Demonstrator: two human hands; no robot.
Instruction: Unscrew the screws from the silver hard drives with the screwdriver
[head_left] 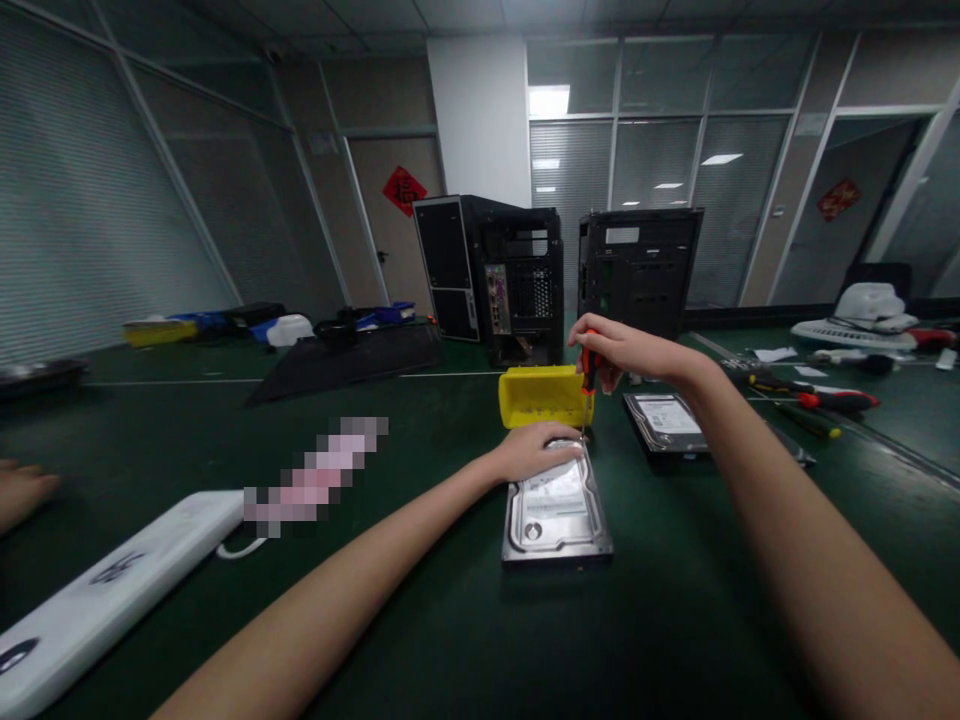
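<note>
A silver hard drive lies flat on the dark green table. Across its far end rests my left hand, fingers stretched out flat over the top. My right hand is closed round the red and black handle of a screwdriver, held upright. The screwdriver's tip meets the drive's far right corner, close to my left fingertips. Directly behind the drive sits a yellow bin with small pieces inside, too small to make out.
A second hard drive lies right of the bin. Two black computer cases stand behind. Pliers and other tools are at the right. A white power strip lies left; another person's hand shows at the left edge.
</note>
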